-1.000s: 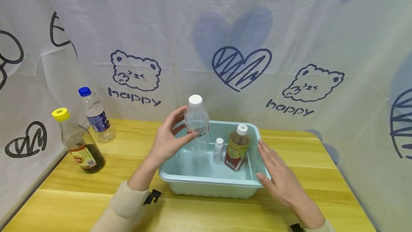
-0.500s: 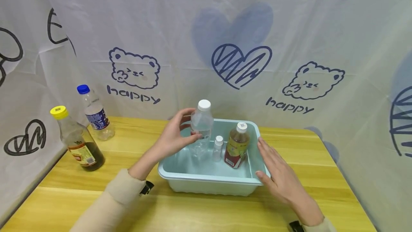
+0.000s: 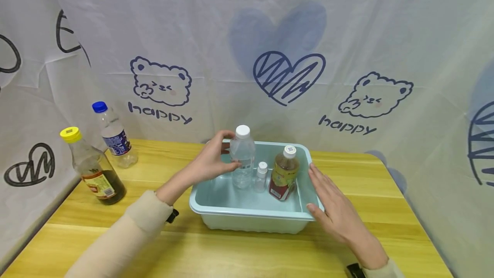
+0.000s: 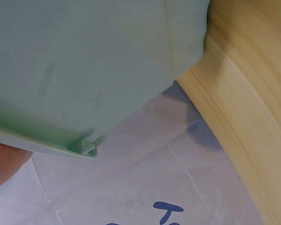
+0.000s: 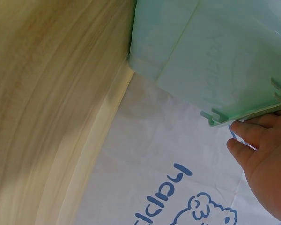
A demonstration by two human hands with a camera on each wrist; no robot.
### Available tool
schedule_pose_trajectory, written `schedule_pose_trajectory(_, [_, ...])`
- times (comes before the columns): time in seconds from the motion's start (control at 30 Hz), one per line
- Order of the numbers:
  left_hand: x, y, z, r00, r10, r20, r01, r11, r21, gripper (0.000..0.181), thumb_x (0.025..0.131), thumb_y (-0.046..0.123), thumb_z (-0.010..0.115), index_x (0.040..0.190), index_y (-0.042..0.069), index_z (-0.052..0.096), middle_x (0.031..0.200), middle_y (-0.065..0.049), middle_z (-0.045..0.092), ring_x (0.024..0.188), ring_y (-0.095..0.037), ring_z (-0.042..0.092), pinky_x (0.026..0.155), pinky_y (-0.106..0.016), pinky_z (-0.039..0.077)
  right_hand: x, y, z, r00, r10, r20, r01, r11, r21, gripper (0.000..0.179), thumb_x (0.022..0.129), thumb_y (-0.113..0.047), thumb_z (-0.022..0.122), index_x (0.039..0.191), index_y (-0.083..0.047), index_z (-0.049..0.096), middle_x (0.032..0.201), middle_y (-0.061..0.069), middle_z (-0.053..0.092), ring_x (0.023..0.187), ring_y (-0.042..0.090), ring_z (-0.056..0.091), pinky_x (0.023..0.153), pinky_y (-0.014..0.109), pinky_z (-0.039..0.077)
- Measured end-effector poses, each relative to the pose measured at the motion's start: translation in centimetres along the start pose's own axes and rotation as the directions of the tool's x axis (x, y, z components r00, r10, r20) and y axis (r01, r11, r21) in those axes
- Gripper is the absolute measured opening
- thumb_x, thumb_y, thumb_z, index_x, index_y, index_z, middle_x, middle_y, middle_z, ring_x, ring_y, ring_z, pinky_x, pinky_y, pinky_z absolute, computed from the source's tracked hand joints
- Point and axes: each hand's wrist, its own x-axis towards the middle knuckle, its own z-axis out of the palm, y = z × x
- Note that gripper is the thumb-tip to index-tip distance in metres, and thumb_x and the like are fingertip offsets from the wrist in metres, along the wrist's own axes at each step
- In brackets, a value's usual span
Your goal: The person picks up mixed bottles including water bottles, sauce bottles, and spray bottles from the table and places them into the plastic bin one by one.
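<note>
A clear plastic bottle (image 3: pixel 244 154) with a white cap stands upright inside the light blue plastic basin (image 3: pixel 251 213), in its left half. My left hand (image 3: pixel 210 160) reaches over the left rim and holds the bottle, thumb in front, fingers behind. Beside that bottle are a small clear bottle (image 3: pixel 261 179) with a white cap and a drink bottle (image 3: pixel 284 175) with a yellow and red label. My right hand (image 3: pixel 339 209) rests its straight fingers along the basin's right rim. In the right wrist view, its fingertips (image 5: pixel 243 127) lie at the rim.
To the left on the wooden table (image 3: pixel 154 243) stand a yellow-capped bottle (image 3: pixel 98 179) of dark liquid and a blue-capped clear bottle (image 3: pixel 117 143) with a blue label. A white printed cloth (image 3: pixel 216 33) hangs close behind the table.
My left hand has moved right with the clear bottle and lowered it, and the bottle now stands lower and straighter in the basin. The right hand has stayed at the rim.
</note>
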Motion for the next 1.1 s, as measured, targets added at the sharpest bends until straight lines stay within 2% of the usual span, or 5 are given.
schedule_pose_trajectory(0.33, [0.7, -0.5, -0.3, 0.991, -0.07, 0.11, 0.071, 0.997, -0.006, 0.076, 0.082, -0.006, 0.084, 0.14, -0.004, 0.034, 0.147, -0.027, 0.043, 0.133, -0.045, 0.056, 0.102, -0.043, 0.056, 0.0, -0.1, 0.0, 1.0, 0.013, 0.005, -0.013, 1.0, 0.0, 0.072, 0.111, -0.047, 0.039, 0.16, 0.005, 0.03, 0.167, 0.023, 0.028, 0.155, 0.032, 0.028, 0.129, 0.027, 0.009])
schedule_pose_trajectory(0.5, [0.9, -0.7, -0.4, 0.985, -0.083, 0.149, 0.081, 0.997, 0.022, 0.075, 0.083, -0.005, 0.083, 0.138, -0.004, 0.033, 0.143, -0.027, 0.044, 0.133, -0.045, 0.056, 0.102, -0.043, 0.056, 0.0, -0.1, 0.0, 1.0, 0.014, 0.002, -0.014, 1.0, -0.005, 0.072, 0.111, -0.047, 0.038, 0.16, 0.005, 0.03, 0.167, 0.023, 0.028, 0.155, 0.031, 0.028, 0.129, 0.03, 0.012])
schedule_pose_trajectory(0.8, [1.3, -1.4, -0.7, 0.982, -0.095, 0.161, 0.086, 0.994, 0.061, 0.075, 0.083, 0.001, 0.085, 0.138, -0.002, 0.034, 0.141, -0.024, 0.047, 0.126, -0.042, 0.061, 0.104, -0.045, 0.055, 0.0, -0.1, -0.1, 1.0, 0.012, 0.003, -0.012, 1.0, -0.007, 0.072, 0.111, -0.046, 0.039, 0.16, 0.005, 0.029, 0.167, 0.023, 0.028, 0.155, 0.032, 0.028, 0.128, 0.026, 0.009])
schedule_pose_trajectory(1.1, [1.2, -1.1, -1.0, 0.98, -0.114, 0.163, 0.11, 0.993, 0.033, 0.078, 0.085, 0.006, 0.086, 0.142, -0.001, 0.033, 0.145, -0.024, 0.044, 0.132, -0.043, 0.054, 0.108, -0.047, 0.052, 0.0, 0.0, 0.0, 1.0, 0.007, -0.001, -0.007, 1.0, -0.005, 0.072, 0.111, -0.047, 0.038, 0.16, 0.005, 0.03, 0.167, 0.023, 0.028, 0.154, 0.034, 0.03, 0.128, 0.026, 0.008])
